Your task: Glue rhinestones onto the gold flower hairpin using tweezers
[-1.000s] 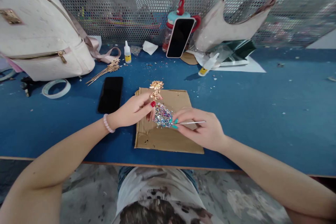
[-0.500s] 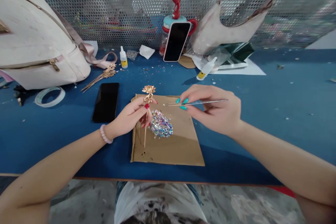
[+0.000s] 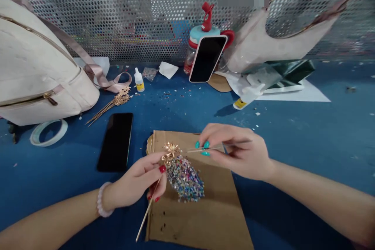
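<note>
Pinched in my left hand [image 3: 146, 179] is a gold hairpin [image 3: 170, 156] with a flower-shaped head; its long stem slants down toward me. My right hand [image 3: 234, 150] grips slim metal tweezers [image 3: 193, 150], whose tips point left, close beside the flower head. Whether a tiny stone sits at the tips is too small to tell. Below both hands lies a heap of sparkling rhinestones [image 3: 187, 181] on a piece of brown cardboard [image 3: 205, 222].
Left of the cardboard lie a black phone [image 3: 115, 142], a tape roll [image 3: 49, 133] and several gold hairpins [image 3: 113, 103]. Glue bottles [image 3: 139, 81] stand farther back. A propped phone [image 3: 208, 58] leans against a jar [image 3: 191, 52]. A pale backpack [image 3: 43, 66] fills the left.
The hairpin has tilted, its flower head leaning right toward the tweezers. My hands have come closer together, and the whole view has shifted so the table appears lower.
</note>
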Demonstrator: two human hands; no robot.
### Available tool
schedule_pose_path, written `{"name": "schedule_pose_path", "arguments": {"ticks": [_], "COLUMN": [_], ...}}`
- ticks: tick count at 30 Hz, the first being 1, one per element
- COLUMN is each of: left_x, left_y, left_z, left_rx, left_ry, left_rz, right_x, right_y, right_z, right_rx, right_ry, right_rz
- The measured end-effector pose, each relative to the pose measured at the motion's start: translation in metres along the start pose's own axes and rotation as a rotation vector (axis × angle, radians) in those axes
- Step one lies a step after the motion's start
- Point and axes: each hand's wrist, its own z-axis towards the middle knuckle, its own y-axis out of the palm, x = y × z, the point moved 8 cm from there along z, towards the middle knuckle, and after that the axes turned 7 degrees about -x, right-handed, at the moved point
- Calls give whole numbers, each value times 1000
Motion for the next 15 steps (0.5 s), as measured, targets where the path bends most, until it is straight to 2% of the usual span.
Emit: {"name": "schedule_pose_path", "arguments": {"ticks": [5, 10, 15], "left_x": [-8, -12, -10], "left_y": [-8, -15, -19], "left_z": [-5, -5, -2], "left_rx": [87, 119, 103], "left_ry": [-82, -208, -249], "left_rz": [42, 37, -28], "right_x": [22, 53, 62], "right_y": [1, 8, 18], "right_z": [-3, -14, -20], "right_rx": [-33, -86, -197], "right_ry": [26, 156, 203], "right_rz": [7, -16, -38]}}
